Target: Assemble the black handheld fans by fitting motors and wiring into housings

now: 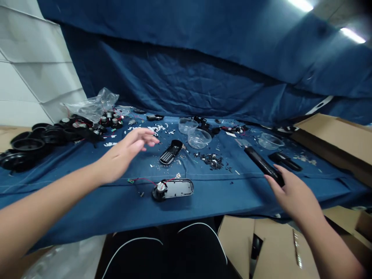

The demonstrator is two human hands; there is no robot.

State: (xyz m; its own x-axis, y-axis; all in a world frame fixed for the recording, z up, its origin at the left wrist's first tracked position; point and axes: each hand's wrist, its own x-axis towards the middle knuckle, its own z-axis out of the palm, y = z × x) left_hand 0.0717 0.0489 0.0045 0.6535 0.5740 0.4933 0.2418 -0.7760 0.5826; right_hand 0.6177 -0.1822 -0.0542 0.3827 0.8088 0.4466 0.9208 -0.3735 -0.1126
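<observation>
My left hand (132, 149) hovers over the left half of the cloth, its fingers stretched out and nothing in them. In my right hand (293, 190) is a long black handle-shaped piece (261, 162), slanting up to the left; its far end looks pale, but I cannot make out its exact kind. Between the hands, near the front edge, lies an oblong casing half (178, 188) with a round silver motor (161, 188) and red wires leading to a small green board (131, 181). Behind it rests a black ribbed shell (171, 152).
Several clear plastic bowls (199, 138) stand toward the back. Small black pieces (213, 161) and white scraps lie scattered. Black round housings (29, 143), wired motors and a plastic bag (97, 104) crowd the left. Cardboard boxes (337, 135) stand at right and below.
</observation>
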